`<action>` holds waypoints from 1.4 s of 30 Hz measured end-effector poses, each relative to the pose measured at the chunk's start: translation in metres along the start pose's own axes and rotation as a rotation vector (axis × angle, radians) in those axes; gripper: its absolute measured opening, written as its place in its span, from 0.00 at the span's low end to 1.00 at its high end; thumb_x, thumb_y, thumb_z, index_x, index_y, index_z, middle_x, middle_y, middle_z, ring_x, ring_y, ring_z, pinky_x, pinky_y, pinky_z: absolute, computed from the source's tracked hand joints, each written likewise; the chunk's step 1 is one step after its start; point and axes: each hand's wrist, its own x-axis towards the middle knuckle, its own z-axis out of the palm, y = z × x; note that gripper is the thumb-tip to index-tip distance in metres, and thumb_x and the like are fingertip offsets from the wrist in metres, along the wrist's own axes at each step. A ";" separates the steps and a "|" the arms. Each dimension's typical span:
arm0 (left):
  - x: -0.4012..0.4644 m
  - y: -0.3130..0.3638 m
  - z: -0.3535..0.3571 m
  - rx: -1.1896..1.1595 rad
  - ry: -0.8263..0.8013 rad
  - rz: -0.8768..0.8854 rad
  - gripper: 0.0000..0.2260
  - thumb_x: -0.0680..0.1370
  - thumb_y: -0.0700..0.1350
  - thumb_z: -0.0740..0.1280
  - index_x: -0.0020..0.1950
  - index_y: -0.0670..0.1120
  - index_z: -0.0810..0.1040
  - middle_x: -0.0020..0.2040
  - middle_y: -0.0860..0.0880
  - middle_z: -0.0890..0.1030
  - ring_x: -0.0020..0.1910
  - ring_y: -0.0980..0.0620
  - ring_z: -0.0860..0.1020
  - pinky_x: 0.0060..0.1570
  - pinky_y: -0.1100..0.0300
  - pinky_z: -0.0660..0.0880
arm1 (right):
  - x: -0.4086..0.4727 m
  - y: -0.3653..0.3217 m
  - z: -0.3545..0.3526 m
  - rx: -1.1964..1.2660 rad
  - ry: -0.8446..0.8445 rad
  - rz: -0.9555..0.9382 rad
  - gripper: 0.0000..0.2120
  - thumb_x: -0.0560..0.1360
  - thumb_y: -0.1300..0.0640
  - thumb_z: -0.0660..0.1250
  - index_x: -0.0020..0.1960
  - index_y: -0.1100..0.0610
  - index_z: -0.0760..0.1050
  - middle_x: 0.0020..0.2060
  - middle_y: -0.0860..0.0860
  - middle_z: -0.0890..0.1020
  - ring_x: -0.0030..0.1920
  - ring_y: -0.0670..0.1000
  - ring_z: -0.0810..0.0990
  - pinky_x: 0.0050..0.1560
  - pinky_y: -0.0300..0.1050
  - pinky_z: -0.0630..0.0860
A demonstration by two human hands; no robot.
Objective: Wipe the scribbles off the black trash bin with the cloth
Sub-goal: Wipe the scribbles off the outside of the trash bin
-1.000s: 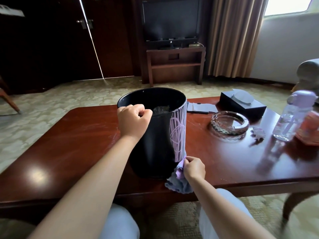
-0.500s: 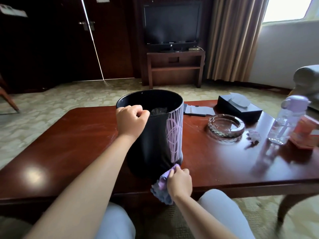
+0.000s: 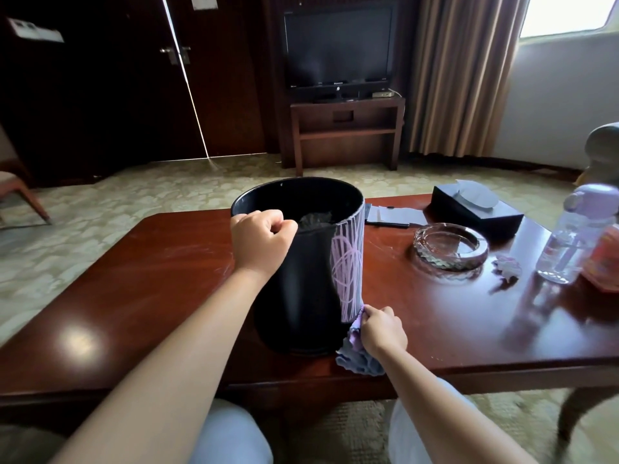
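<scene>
A black trash bin stands upright on the dark red table, right in front of me. Pale purple scribbles run down its right side. My left hand grips the near left rim of the bin. My right hand holds a bunched grey-purple cloth against the bottom right of the bin, at the lower end of the scribbles. A dark liner lies inside the bin.
To the right on the table are a glass ashtray, a black tissue box, a clear bottle with a lilac cap, a crumpled scrap and papers with a pen. A TV stand stands beyond.
My right hand dipped with the cloth to the bin's near bottom edge, then came back right to the foot of the scribbles. My left hand has kept its grip on the rim.
</scene>
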 end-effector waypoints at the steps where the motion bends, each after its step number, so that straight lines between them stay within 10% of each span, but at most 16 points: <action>1: 0.000 0.001 -0.001 0.006 -0.002 -0.003 0.19 0.66 0.41 0.62 0.24 0.51 0.52 0.19 0.52 0.53 0.20 0.56 0.58 0.32 0.63 0.57 | -0.001 0.000 -0.001 -0.009 -0.002 -0.007 0.14 0.78 0.53 0.52 0.55 0.47 0.75 0.53 0.55 0.72 0.57 0.59 0.71 0.51 0.48 0.70; 23: 0.000 0.001 -0.001 0.006 -0.018 -0.034 0.18 0.66 0.42 0.61 0.24 0.50 0.53 0.19 0.50 0.63 0.21 0.56 0.58 0.33 0.63 0.58 | -0.011 -0.002 -0.008 -0.102 0.000 -0.065 0.10 0.70 0.58 0.65 0.49 0.50 0.78 0.44 0.51 0.67 0.53 0.57 0.70 0.43 0.45 0.65; 32: -0.001 0.004 0.000 0.022 -0.002 -0.005 0.19 0.66 0.41 0.61 0.24 0.51 0.52 0.18 0.51 0.53 0.21 0.57 0.57 0.32 0.64 0.57 | -0.004 -0.002 -0.001 -0.116 0.027 -0.043 0.15 0.68 0.57 0.68 0.54 0.53 0.75 0.50 0.53 0.71 0.54 0.58 0.70 0.47 0.47 0.69; 42: -0.001 0.005 -0.001 0.031 -0.019 -0.007 0.19 0.67 0.42 0.61 0.24 0.51 0.52 0.20 0.53 0.53 0.21 0.56 0.57 0.35 0.65 0.59 | -0.025 -0.007 0.005 0.227 0.041 0.024 0.11 0.79 0.52 0.55 0.54 0.55 0.73 0.53 0.56 0.80 0.54 0.58 0.77 0.48 0.45 0.71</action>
